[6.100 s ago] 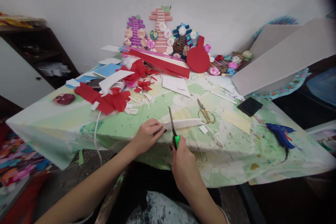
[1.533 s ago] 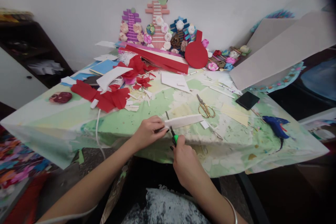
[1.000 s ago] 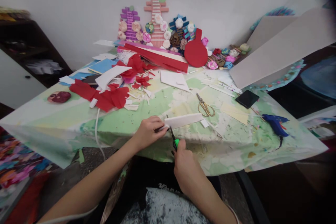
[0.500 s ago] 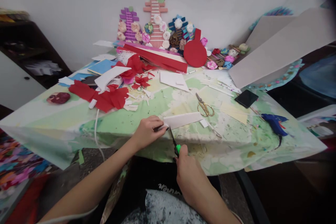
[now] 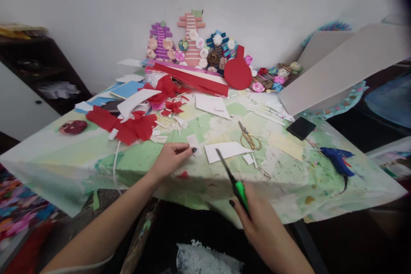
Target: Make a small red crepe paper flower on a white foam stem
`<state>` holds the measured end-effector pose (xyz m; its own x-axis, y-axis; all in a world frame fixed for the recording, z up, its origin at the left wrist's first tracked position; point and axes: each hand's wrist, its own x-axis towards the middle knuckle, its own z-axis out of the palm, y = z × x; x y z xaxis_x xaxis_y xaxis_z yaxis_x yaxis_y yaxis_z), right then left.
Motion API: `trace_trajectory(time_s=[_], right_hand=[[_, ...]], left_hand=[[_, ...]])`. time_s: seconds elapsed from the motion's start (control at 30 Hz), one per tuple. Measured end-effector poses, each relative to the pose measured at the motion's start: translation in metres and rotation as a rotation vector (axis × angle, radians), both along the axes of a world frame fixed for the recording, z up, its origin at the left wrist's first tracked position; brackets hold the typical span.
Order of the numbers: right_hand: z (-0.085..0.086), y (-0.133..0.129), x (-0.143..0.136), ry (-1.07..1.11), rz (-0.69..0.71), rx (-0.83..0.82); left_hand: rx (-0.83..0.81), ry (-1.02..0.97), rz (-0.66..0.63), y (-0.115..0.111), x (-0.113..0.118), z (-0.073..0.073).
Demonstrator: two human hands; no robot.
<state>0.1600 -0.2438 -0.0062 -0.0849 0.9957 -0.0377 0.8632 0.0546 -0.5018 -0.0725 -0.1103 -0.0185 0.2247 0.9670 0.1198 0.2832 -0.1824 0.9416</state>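
White flat board strip (image 5: 231, 150) lies on table (image 5: 138, 156) with green-and-white cloth, just beside gold-handled metal scissors (image 5: 247, 134). Left hand (image 5: 170, 159): grip narrow, pinching small white rectangular piece (image 5: 192, 140) near strip's left end. Right hand (image 5: 261, 216): grip wrapped round green-handled cutter (image 5: 240, 191) with dark blade, tip over strip; cannot tell whether tip touches.

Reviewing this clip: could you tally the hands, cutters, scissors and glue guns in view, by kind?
Hands: 2 (left hand, right hand)
Green-handled cutter: 1, in the right hand
Gold-handled scissors: 1, on the table
Blue glue gun: 1, on the table
Total: 5
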Motion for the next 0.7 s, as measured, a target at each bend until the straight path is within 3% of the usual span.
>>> trace_trajectory(time_s=[0.1,0.17,0.33,0.47,0.6,0.7], right_hand=[[0.011,0.035,0.019,-0.065,-0.059,0.214],[0.016,0.065,0.025,-0.104,-0.006,0.272],[0.016,0.124,0.020,-0.091,0.235,0.142],[0.012,0.143,0.017,-0.106,0.253,0.072],[0.022,0.154,0.020,-0.143,0.273,0.059],[0.038,0.169,0.031,-0.156,0.144,0.104]], left_hand=[[-0.174,-0.276,-0.076,0.007,-0.004,0.005],[-0.222,-0.403,-0.166,0.011,-0.004,0.011],[-0.284,-0.534,-0.263,0.021,0.001,0.029],[-0.285,-0.559,-0.278,0.041,0.008,0.038],[-0.211,-0.541,-0.287,0.064,0.020,0.046],[-0.123,-0.486,-0.248,0.079,0.029,0.052]])
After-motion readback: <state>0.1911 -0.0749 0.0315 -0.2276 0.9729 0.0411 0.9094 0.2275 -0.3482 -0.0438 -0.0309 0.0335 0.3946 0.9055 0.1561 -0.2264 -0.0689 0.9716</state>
